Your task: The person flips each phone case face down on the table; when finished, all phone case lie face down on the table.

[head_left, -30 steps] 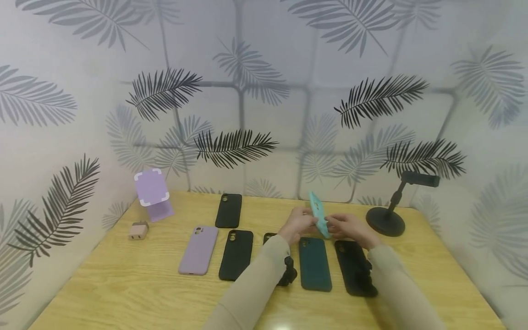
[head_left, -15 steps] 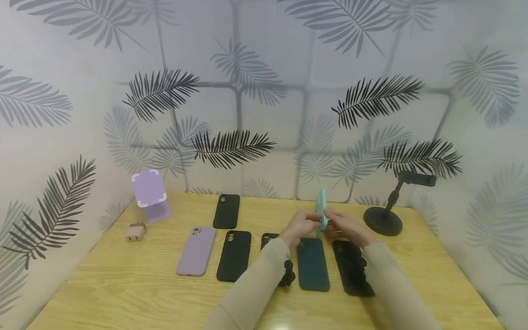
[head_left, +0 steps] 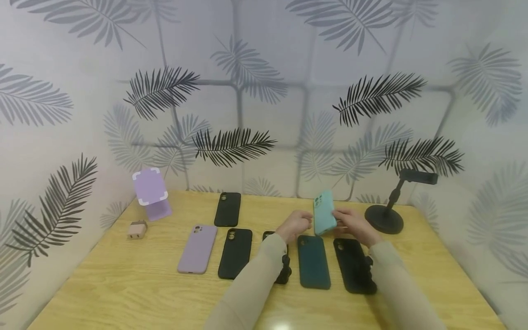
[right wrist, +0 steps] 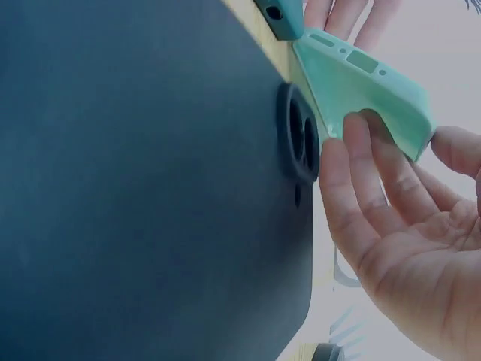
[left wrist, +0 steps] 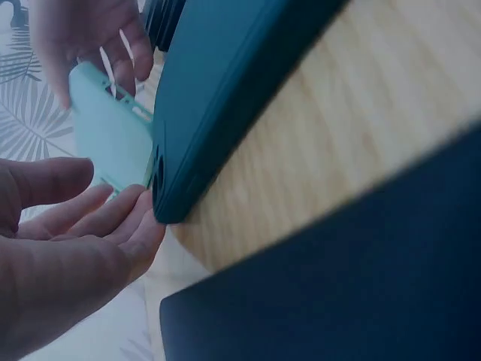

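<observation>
A mint-green phone case is tilted up off the table, its camera cutouts facing the head camera. My right hand pinches its right edge; in the right wrist view the thumb is at the rim and the fingers reach into the hollow side. On the other side is my left hand, thumb and fingers apart. Its fingertips are close to the mint case in the left wrist view; whether they touch is unclear. A dark teal phone case lies just below, with a black phone case to its right.
Further left lie a black phone case, a lilac phone case and another black case behind. My left sleeve partly covers one more dark case. A purple stand, a pink charger plug and a black stand stand around.
The mint case has turned from edge-on to showing its camera side. My left hand has come off it, while my right hand keeps hold.
</observation>
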`<state>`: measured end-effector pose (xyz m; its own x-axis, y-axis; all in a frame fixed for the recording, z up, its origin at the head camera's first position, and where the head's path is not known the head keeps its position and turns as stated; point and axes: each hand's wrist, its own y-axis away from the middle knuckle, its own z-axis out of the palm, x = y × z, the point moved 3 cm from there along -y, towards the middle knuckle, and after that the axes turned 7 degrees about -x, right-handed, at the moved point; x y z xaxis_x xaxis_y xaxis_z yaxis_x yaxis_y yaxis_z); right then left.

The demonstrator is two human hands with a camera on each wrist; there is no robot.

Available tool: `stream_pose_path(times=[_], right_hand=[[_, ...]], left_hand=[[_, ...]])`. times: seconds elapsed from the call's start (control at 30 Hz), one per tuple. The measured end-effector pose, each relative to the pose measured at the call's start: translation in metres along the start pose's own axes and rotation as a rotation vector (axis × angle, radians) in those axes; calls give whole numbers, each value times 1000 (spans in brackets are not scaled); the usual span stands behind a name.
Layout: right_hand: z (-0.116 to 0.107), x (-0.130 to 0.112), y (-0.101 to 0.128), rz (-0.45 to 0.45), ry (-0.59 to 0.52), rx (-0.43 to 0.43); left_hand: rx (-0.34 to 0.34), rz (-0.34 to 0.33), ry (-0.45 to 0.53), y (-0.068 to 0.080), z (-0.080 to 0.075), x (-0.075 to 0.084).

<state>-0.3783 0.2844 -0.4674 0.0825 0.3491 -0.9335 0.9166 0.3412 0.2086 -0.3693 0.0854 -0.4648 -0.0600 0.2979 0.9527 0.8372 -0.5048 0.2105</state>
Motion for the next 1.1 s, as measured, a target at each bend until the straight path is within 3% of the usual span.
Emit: stream_pose_path(times=[0.17,0.37,0.67,0.9,1.1], right_hand=[[-5,6,-2,24,54,65],[-5,11,-1,50,62,100],[-8,12,2,96,99,66],[-9,13,2,94,169,50],[-9,13,5,67,129,24]], left_hand=[[-28,-31,-16,0,-2,0],[-58,-17,-36,0,-2,-1],[-97,-10,-46,2,-5,-4],[-90,-13,-55,2,-5,-6],[-90,3,-75,3,-8,-7]])
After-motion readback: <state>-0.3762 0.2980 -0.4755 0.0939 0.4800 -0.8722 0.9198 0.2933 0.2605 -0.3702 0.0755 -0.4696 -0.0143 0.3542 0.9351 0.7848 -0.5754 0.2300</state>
